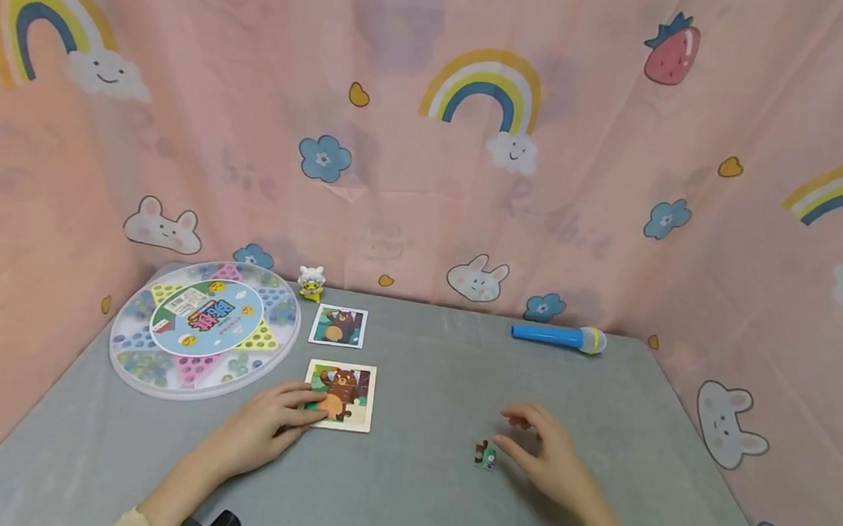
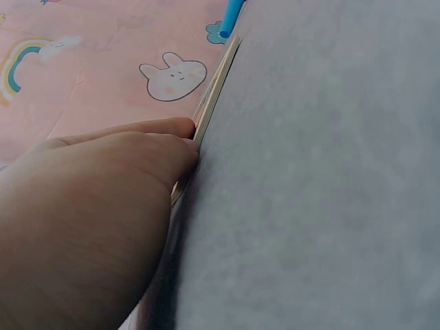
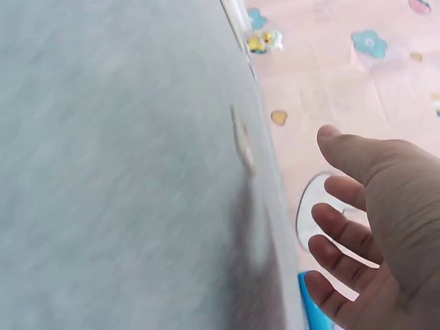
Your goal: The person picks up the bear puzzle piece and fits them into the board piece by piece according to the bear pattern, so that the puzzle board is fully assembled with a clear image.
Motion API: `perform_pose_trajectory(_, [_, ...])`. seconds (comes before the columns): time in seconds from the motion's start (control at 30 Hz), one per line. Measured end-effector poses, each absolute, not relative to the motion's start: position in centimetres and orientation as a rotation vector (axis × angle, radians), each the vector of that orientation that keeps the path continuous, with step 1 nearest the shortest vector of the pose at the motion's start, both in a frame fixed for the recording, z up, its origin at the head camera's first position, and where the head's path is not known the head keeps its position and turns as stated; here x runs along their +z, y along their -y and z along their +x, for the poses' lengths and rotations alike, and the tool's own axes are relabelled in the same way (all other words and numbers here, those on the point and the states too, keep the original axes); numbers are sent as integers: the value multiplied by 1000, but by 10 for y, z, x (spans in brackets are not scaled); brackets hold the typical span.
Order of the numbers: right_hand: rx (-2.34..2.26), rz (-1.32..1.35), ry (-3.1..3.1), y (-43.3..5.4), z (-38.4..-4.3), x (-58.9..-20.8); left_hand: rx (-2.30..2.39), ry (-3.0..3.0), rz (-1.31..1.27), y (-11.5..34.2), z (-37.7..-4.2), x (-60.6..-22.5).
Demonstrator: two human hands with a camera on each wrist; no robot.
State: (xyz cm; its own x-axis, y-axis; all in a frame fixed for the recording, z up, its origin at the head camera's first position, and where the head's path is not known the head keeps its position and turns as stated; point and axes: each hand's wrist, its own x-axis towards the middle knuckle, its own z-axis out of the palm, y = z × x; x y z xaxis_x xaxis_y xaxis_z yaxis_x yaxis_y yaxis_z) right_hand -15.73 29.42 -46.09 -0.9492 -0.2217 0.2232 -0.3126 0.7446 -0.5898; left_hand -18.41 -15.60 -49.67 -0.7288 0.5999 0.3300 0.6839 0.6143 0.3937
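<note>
A square wooden jigsaw puzzle [image 1: 338, 396] with a brown bear picture lies on the table, with a bare gap at its lower right. My left hand [image 1: 274, 419] rests with its fingers on the left side of it; in the left wrist view the fingertips are right at the thin edge of the puzzle board [image 2: 218, 86]. A small loose puzzle piece [image 1: 484, 454], dark brown and green, lies further right. Beside it is my right hand [image 1: 543, 457], thumb and fingers spread apart with nothing between them. The right wrist view shows the piece [image 3: 243, 141] apart from the fingertips.
Behind the puzzle lies a matching bear picture card [image 1: 338, 326]. A round board game box [image 1: 130, 329] stands at the left, with a small toy figure [image 1: 310, 283] next to it. A blue toy microphone [image 1: 558, 337] lies at the back right, before a pink curtain [image 1: 409, 237].
</note>
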Motion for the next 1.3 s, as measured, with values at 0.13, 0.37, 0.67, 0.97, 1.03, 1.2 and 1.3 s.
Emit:
perform_pose_trajectory(0.13, [990, 378, 2859, -302, -154, -467, -753, 2673, -1068, 156, -184, -496])
perform_pose_trajectory(0.37, [1078, 337, 2914, -309, -152, -480, -744, 2661, -1071, 155, -184, -496])
perform_pose_trajectory(0.67, [983, 554, 2807, -313, -149, -493, -762, 2644, -1072, 156, -184, -499])
perform_pose_trajectory(0.97, [871, 631, 2750, -311, -149, -496, -750, 2645, -1075, 156, -184, -498])
perform_pose_trajectory(1.03, [852, 641, 2738, -311, -149, -496, -753, 2647, -1074, 156, -184, -497])
perform_pose_trajectory(1.2, [807, 677, 2704, -309, -149, -497, -758, 2650, -1065, 156, -183, -496])
perform_pose_trajectory(1.3, [792, 693, 2692, -308, -149, -497, -759, 2652, -1063, 155, -183, -496])
